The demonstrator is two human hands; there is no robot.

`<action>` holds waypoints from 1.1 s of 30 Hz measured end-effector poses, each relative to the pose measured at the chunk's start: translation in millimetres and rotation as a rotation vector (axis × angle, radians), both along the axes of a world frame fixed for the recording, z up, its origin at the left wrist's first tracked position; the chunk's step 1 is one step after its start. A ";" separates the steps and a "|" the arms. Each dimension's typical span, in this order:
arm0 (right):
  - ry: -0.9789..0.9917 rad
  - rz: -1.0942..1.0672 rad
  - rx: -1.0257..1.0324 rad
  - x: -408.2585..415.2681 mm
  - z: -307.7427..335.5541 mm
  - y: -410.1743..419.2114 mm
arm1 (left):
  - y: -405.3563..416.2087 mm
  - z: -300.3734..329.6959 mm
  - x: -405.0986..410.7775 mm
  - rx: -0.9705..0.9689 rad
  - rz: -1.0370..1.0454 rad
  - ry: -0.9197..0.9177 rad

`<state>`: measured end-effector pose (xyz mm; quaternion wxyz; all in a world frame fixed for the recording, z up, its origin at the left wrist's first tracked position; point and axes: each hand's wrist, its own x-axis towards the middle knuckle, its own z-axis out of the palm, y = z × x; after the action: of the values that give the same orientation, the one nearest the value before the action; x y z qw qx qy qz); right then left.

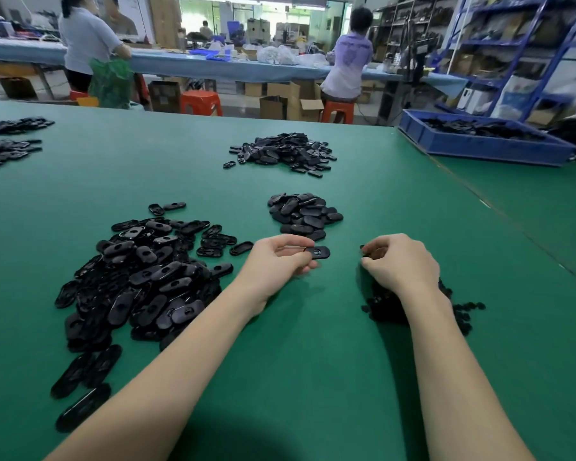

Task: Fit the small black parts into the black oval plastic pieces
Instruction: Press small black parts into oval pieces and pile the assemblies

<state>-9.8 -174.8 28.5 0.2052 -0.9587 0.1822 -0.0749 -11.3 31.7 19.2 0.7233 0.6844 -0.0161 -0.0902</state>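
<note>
On the broad green matted table (313, 344), a big heap of loose black oval plastic pieces (140, 281) lies by your left forearm, and a smaller mound of tiny black parts (384, 306) sits under your right wrist. Your left hand (276, 261) pinches one black oval plastic piece (318, 252) by its near end, long axis running left to right, free end pointing at your right hand (401, 261). That hand's curled fingertips pinch something small and dark, probably one small black part (365, 260), just right of the oval, so it likely travels leftward.

Mid-frame, your left hand (276, 257) pinches something between thumb and fingers; right of it, your right hand (399, 261) curls, fingertips pinched together.
</note>
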 end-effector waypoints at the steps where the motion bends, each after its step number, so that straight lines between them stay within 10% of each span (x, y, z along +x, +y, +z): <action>1: 0.001 -0.007 0.010 0.1 -1.2 0.0 | 0.0 -0.3 0.2 0.002 -0.004 0.000; 12: -0.084 -0.042 0.021 0.0 -5.9 7.6 | 2.6 -3.9 3.2 -0.012 -0.004 -0.004; 21: -0.095 0.308 0.806 -1.2 7.6 28.6 | 0.7 -4.8 6.5 -0.182 0.040 0.059; 33: 0.006 0.371 0.969 -3.9 11.2 31.2 | -0.5 -2.7 8.5 -0.126 0.050 0.051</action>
<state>-13.7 -143.6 39.6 0.6347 -0.7702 0.0233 0.0584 -2.9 31.2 16.5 0.7672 0.6352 0.0135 -0.0883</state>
